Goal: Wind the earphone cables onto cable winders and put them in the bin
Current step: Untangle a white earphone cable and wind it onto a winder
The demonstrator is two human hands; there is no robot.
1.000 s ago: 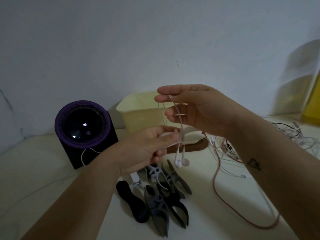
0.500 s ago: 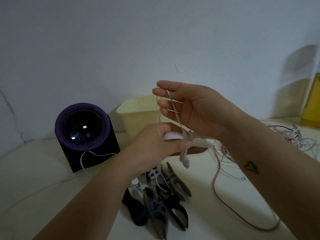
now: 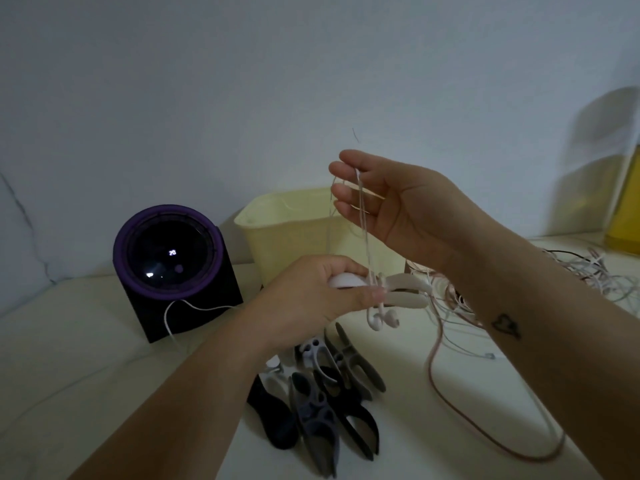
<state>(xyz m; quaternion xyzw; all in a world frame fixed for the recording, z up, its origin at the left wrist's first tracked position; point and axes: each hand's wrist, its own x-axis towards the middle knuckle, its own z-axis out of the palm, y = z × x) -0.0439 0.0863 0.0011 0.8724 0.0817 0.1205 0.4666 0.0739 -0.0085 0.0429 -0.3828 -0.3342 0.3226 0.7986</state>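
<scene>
Left hand: my left hand (image 3: 311, 292) is gripping one end of the white cable winder (image 3: 408, 281) at the centre of the frame, fingers curled round it and thumb pressing along its underside.
Right hand: my right hand (image 3: 391, 206) is hanging above and to the right of the left one, fingers nearly straight and pointing left, and is pinching the earphone cable (image 3: 363, 223) between its top two digits.
Cable: it is running from those fingers straight down to the winder, with thin loops lying across my other fingers.
Earbuds (image 3: 381, 318): the two are dangling just below the winder, beside my left fingertips.
Winder arms: its two pale prongs are pointing to the right, toward my right wrist.
Bin (image 3: 287, 237): the cream bin is standing behind my hands, in the middle of the frame.
Spare winders (image 3: 322, 407): the dark and grey ones are lying in a heap on the table (image 3: 86, 358), lower centre.
Loose cables (image 3: 581, 271): a tangle is sitting at the right edge, with a pink cable (image 3: 485, 434) trailing toward the lower right.
Round device (image 3: 169, 258): a black box with a purple ring is standing at the left.
</scene>
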